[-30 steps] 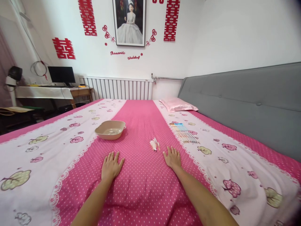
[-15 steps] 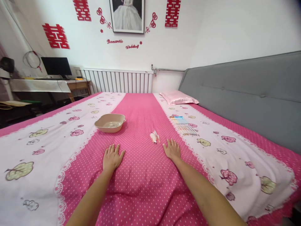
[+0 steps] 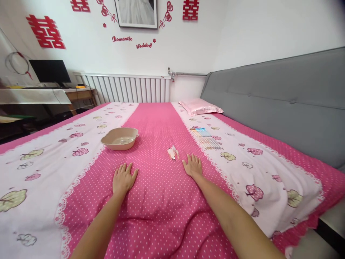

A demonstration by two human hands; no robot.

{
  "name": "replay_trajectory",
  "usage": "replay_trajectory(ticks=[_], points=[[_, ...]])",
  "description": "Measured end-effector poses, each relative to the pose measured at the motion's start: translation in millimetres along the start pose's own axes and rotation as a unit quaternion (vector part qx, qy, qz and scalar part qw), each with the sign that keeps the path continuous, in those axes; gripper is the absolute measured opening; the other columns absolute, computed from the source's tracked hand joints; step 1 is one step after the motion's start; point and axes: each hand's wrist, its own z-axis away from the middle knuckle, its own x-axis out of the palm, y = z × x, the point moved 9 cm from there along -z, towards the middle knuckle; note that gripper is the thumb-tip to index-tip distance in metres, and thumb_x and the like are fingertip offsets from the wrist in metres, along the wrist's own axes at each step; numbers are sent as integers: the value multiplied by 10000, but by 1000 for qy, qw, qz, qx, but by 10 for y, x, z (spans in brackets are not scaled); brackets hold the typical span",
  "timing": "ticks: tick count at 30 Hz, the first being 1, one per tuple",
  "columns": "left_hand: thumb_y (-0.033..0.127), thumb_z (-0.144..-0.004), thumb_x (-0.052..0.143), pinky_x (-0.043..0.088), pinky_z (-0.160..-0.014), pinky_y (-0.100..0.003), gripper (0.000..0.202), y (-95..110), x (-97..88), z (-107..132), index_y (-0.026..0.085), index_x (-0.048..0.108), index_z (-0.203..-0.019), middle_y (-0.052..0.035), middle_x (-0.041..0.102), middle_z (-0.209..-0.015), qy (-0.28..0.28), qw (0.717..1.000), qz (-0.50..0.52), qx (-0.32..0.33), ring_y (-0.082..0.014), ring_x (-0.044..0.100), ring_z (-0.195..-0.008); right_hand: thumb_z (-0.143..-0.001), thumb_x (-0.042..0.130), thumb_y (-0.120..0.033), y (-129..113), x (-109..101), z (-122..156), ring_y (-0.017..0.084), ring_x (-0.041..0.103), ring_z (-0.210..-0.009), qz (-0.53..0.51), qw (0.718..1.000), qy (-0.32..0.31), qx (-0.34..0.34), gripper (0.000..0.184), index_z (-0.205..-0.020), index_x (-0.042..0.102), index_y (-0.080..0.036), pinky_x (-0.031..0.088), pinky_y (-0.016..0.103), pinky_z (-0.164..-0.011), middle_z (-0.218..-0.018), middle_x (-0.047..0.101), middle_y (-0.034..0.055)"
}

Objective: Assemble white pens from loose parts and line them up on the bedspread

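My left hand [image 3: 123,178] lies flat on the pink dotted bedspread [image 3: 156,194], fingers spread, holding nothing. Beyond it sits a beige plastic basin [image 3: 120,143], apart from the fingers; it looks bare inside apart from shiny reflections. My right hand [image 3: 193,165] also rests flat with its fingers apart. Just to its left lies a small pile of short, pale sticks [image 3: 173,152], some dark-tipped, too small to name surely. Ahead and to the right, two rows of slim pens [image 3: 206,138] lie side by side, the far row blue and orange, the near row paler.
A pink pillow [image 3: 199,107] lies at the far right against the grey headboard [image 3: 269,90]. Behind the bed are a white radiator [image 3: 126,88] and a pipe. A desk [image 3: 35,96] with a black monitor [image 3: 50,71] stands at the far left.
The view has shifted slightly right and downward, so everything appears further left and higher. Both hands stay flat on the bedspread, and the basin, sticks and pens keep their places.
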Motion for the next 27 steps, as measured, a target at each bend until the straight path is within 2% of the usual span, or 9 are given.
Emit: replay_trajectory(ticks=[8, 27], points=[[522, -859, 227, 243, -1057, -404, 641, 22, -69, -19, 127, 448, -1313, -149, 455, -1352, 18, 1000, -3, 5, -269, 384, -1266, -879, 188, -516, 2, -31, -11, 271, 166, -1357, -8, 1000, 5, 0, 652, -1424, 224, -161, 56, 398, -1073, -1497, 207, 103], [519, -861, 219, 267, -1039, -408, 640, 47, -101, -30, 126, 449, -1311, -149, 463, -1345, 17, 1000, 1, 6, -276, 396, -1256, -886, 208, -497, -2, -61, -4, 262, 179, -1354, -16, 1000, 18, -6, 637, -1415, 247, -145, 70, 414, -1072, -1488, 225, 123]])
